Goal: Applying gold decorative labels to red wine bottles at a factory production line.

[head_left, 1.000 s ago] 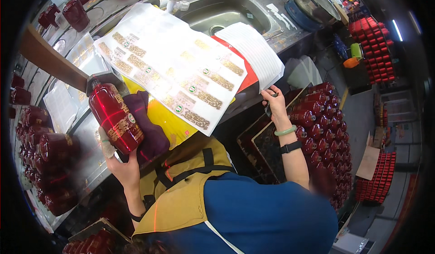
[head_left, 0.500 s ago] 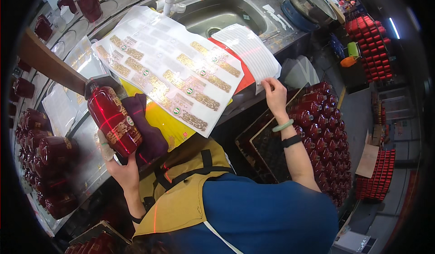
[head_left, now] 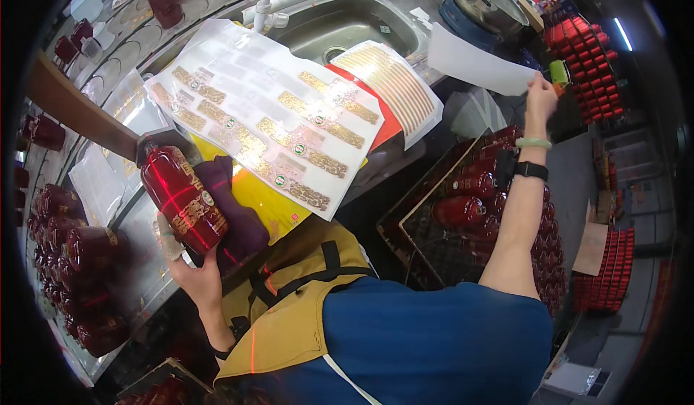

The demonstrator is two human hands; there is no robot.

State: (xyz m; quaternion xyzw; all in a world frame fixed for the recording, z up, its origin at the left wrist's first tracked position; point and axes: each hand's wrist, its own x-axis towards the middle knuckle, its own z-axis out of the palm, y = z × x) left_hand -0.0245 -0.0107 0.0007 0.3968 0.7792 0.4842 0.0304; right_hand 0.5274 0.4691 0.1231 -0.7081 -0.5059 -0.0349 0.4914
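Observation:
My left hand (head_left: 195, 271) grips the base of a dark red glossy bottle (head_left: 184, 199), which has gold patterns on its side and a red light line across it. The bottle leans with its neck against a dark holder at the end of a brown bar (head_left: 87, 108). Out to the right, my right hand (head_left: 541, 95) pinches the end of a thin white sheet (head_left: 477, 61), stretched in the air past the sink. Below that sheet lies a stack of sheets with gold stripes (head_left: 390, 87), on an orange-red sheet (head_left: 387, 126). A large decal sheet with gold patterns (head_left: 238, 101) spreads in the middle.
A purple cloth (head_left: 235, 206) lies beside the bottle over a yellow sheet (head_left: 289, 206). Behind are a metal sink (head_left: 354, 25) and a lidded pan (head_left: 488, 3). Red bottles crowd a crate (head_left: 463, 210) at right and the table's left side (head_left: 90, 249).
My right hand has moved up and right, lifting a white sheet off the stack and baring gold stripes beneath. My left hand and the bottle have barely moved.

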